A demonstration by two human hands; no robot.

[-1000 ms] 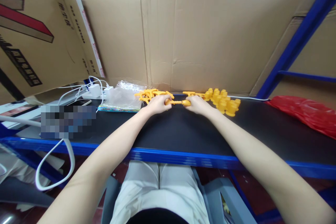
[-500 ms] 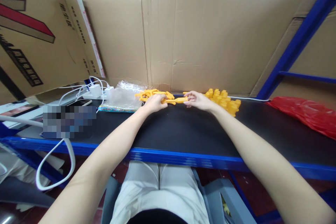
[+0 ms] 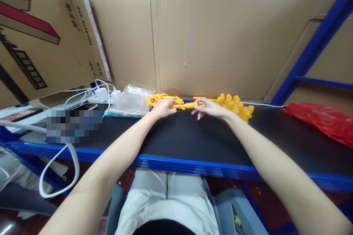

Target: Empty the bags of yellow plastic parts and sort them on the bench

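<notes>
On the black shelf top, my left hand is closed, thumb and fingers pinched round one end of a slim yellow plastic rod-shaped piece. The piece lies roughly level and points right. At its right end is my right hand, fingers spread and some pointing down; whether a fingertip touches the piece cannot be made out. Behind my left hand lies a heap of yellow branching plastic parts. A cluster of thick, knobbed yellow plastic parts stands just right of my right hand, partly hidden by it.
A clear plastic bag lies left of the yellow heap. Farther left are white chargers with cables and a blurred-out object. A red plastic bag lies at right. Cardboard stands behind; a blue edge runs in front.
My right hand's fingers have spread apart and dropped lower at the end of the yellow piece. My left hand keeps its grip in nearly the same place.
</notes>
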